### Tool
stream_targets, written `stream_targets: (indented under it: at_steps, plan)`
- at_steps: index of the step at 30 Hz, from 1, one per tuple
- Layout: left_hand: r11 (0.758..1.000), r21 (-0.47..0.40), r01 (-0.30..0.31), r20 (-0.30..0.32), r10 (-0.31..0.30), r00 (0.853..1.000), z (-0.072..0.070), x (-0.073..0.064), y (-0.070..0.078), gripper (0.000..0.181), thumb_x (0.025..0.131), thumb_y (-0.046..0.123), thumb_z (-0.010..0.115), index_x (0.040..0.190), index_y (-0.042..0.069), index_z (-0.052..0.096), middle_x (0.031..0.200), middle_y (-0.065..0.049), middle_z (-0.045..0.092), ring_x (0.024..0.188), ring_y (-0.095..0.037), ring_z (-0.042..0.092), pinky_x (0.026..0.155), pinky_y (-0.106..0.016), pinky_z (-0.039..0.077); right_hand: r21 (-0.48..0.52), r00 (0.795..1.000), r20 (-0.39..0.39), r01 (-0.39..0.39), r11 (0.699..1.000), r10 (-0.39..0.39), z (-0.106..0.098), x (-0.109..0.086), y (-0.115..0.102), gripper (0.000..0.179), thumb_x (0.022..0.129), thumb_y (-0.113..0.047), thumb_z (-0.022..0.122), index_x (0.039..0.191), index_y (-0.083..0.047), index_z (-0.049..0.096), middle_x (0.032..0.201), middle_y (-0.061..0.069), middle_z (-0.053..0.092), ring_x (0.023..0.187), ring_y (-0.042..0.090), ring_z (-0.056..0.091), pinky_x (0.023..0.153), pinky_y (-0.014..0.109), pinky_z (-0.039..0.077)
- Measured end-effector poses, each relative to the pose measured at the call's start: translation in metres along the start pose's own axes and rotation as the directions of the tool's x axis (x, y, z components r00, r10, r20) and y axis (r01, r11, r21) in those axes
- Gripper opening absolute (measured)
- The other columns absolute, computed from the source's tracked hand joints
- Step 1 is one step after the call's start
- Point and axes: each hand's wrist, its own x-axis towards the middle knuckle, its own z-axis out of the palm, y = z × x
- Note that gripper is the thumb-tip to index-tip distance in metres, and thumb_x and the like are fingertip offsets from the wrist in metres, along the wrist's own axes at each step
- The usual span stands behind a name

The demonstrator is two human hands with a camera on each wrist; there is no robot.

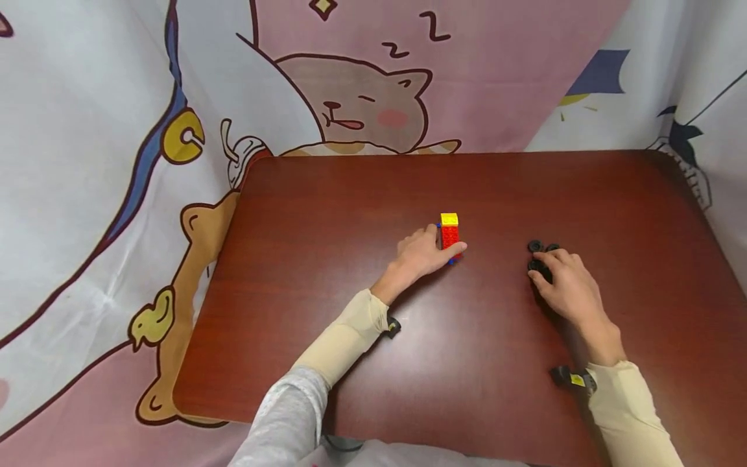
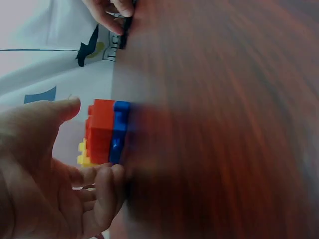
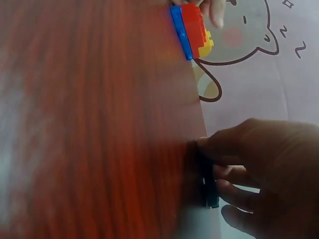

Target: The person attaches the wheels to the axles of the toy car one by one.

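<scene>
A toy brick car body (image 1: 450,235) stands on the table, red on a blue base (image 2: 118,132) with a yellow brick (image 1: 449,219) at its far end. My left hand (image 1: 421,251) is beside it, with fingertips touching its left side. The thumb (image 2: 69,108) is held out, apart from the red brick (image 2: 101,130). To the right, my right hand (image 1: 567,285) pinches a black wheel (image 1: 538,266) between thumb and fingers, low over the table. Two more black wheels lie just beyond, one (image 1: 535,246) left of the other (image 1: 552,247).
The brown wooden table (image 1: 327,214) has rounded corners. A cartoon-printed cloth (image 1: 362,104) hangs behind it and at both sides. A small black camera (image 1: 393,327) sits on the left wrist and another (image 1: 569,377) on the right.
</scene>
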Motion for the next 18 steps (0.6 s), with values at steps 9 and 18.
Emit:
stream_targets:
  at_steps: [9,18]
  plan:
    - [1.0,0.006,-0.001,-0.027,0.002,1.0,0.009,0.006,0.0,0.064,0.087,0.071,0.051,0.118,0.015,0.05,0.095,0.0,0.056,0.086,-0.02,0.06,0.074,-0.033,0.051,0.052,0.994,-0.103,0.043,0.998,-0.038,0.006,0.004,-0.004,0.038,0.096,-0.021,0.066,0.124,0.003,0.062,0.117,0.027,0.059,0.104,0.044,0.046,0.083,0.057,0.04]
    - [0.822,-0.562,-0.09,-0.043,0.08,0.996,0.012,0.007,-0.032,0.031,0.098,0.041,0.053,0.103,0.01,0.057,0.08,-0.004,0.067,0.059,-0.012,0.061,0.052,-0.023,0.051,0.715,0.991,-0.083,-0.014,0.699,0.104,0.038,0.017,-0.034,0.029,0.096,-0.009,0.065,0.12,0.0,0.051,0.081,-0.005,0.062,0.064,0.003,0.056,0.053,0.017,0.045]
